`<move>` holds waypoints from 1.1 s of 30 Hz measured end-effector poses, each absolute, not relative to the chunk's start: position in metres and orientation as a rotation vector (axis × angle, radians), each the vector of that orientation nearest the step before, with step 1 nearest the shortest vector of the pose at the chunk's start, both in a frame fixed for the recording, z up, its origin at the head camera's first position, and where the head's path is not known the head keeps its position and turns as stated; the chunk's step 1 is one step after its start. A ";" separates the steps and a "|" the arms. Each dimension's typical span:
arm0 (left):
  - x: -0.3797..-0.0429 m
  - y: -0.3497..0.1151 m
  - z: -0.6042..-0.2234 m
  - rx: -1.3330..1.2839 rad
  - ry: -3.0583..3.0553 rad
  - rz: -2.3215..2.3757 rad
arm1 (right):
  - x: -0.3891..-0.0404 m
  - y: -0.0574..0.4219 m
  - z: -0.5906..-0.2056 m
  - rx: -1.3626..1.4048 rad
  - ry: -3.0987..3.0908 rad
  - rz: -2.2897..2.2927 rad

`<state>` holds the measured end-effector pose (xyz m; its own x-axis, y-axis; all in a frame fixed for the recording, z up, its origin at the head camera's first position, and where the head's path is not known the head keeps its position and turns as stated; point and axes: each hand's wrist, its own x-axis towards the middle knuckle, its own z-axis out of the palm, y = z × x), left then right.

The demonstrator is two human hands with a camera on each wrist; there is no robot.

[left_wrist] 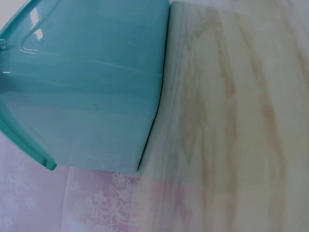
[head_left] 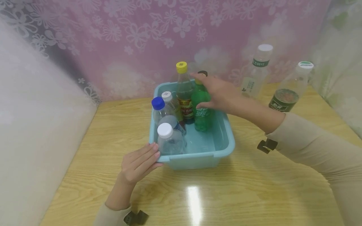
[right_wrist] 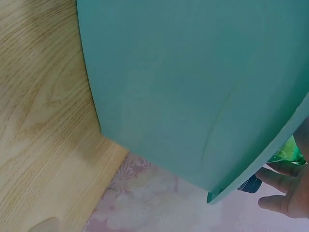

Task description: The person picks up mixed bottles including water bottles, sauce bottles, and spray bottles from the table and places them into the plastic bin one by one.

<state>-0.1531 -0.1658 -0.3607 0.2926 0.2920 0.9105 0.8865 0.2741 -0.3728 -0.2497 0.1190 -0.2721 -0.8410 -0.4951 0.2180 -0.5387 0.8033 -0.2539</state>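
A light-blue plastic tub [head_left: 198, 155] holds several bottles. My left hand [head_left: 141, 161] rests its straight fingers on the tub's near left corner, beside a clear bottle with a white cap [head_left: 165, 130]. Over the right side of the tub, my right hand [head_left: 219, 94] is at a green soda bottle [head_left: 202, 117], its thumb across the front and its fingers stretched out near the top. The green bottle stands upright. In the right wrist view, spread fingers [right_wrist: 275, 180] show beyond the rim near a dark cap [right_wrist: 251, 184].
Also in the tub are a yellow-capped sauce bottle [head_left: 185, 91], a blue-capped bottle [head_left: 158, 103] and a small white-capped bottle [head_left: 167, 96]. Two clear bottles, one with a green-and-white label [head_left: 249, 84] and one dark-labelled [head_left: 282, 100], stand on the wooden table [head_left: 118, 125] at right.
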 end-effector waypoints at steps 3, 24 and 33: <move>-0.153 -0.166 -0.360 -1.275 -1.252 -0.586 | -0.248 0.118 -0.272 0.815 -2.835 0.447; -0.152 -0.167 -0.361 -1.260 -1.254 -0.592 | -0.248 0.128 -0.271 0.776 -2.817 0.455; -0.152 -0.166 -0.360 -1.253 -1.245 -0.583 | -0.246 0.128 -0.271 0.731 -2.778 0.526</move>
